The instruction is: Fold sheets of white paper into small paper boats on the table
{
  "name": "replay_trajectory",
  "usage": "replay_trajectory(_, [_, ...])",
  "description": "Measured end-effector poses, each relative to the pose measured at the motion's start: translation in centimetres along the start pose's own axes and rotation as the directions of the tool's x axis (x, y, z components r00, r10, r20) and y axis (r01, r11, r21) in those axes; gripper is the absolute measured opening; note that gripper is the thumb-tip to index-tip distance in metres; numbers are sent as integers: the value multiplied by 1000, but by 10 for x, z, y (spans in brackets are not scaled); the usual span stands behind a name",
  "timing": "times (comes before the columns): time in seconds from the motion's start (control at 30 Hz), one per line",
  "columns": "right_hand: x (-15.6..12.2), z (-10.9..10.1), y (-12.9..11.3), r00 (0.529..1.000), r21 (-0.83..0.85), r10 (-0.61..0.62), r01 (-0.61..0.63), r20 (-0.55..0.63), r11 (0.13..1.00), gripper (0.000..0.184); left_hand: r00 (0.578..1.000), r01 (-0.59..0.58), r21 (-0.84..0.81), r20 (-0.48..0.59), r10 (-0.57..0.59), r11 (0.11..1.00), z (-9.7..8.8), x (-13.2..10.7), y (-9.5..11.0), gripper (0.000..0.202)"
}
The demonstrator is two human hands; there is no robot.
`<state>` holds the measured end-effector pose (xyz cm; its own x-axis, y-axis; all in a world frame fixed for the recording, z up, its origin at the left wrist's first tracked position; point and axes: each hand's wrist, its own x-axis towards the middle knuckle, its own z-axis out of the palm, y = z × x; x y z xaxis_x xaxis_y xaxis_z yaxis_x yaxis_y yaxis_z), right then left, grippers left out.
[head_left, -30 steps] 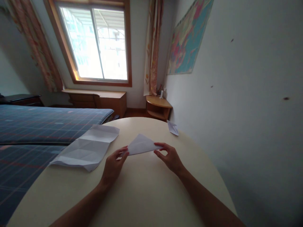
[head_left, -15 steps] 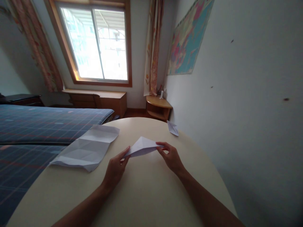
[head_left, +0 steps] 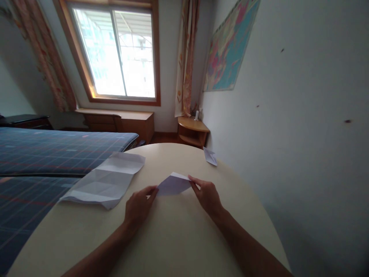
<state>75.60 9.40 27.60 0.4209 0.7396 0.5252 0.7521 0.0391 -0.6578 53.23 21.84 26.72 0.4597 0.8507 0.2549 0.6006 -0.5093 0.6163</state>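
Observation:
A folded piece of white paper (head_left: 173, 185) is stretched between my two hands, low over the round cream table (head_left: 173, 238). My left hand (head_left: 140, 204) pinches its left corner between thumb and fingers. At the opposite corner, my right hand (head_left: 208, 194) grips the paper the same way. Its broad shaded face is turned towards me, and a thin bright strip shows along the upper right edge. To the left lie creased white sheets (head_left: 108, 179), partly overhanging the table edge. A small folded paper piece (head_left: 210, 156) rests near the far right rim.
A bed with a blue plaid mattress (head_left: 63, 150) borders the table on the left. Close on the right stands a white wall (head_left: 302, 161). Beyond the table are a wooden corner shelf (head_left: 193, 124) and a low desk (head_left: 138, 119) under the window (head_left: 115, 54).
The folded paper has tipped so that its front face now shows more, and its peak sits slightly lower. Both hands have turned with it and keep their grip.

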Motion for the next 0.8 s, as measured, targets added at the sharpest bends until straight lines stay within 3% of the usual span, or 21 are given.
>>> replay_trajectory(0.17, [-4, -2, -16, 994, -153, -99, 90, -49, 984, 23, 1000, 20, -38, -3, -20, 999, 1, -4, 11, 24])
replay_trajectory(0.27, [-8, -1, -28, 987, -218, -153, 141, -40, 966, 21, 997, 55, -221, 66, -41, 974, 5, -7, 17, 22])
replay_trajectory(0.43, [-17, 10, -42, 954, -130, -296, 301, 56, 945, 20, 978, 149, -588, 207, -31, 795, 12, -12, 25, 43])
replay_trajectory(0.6, [-19, 20, -46, 896, -171, -423, 442, 137, 881, 18, 967, 219, -677, 248, -62, 702, 11, -16, 32, 59])
replay_trajectory(0.8, [-17, 25, -46, 831, -232, -555, 550, 51, 802, 15, 955, 266, -792, 296, -37, 550, 6, -19, 35, 70])
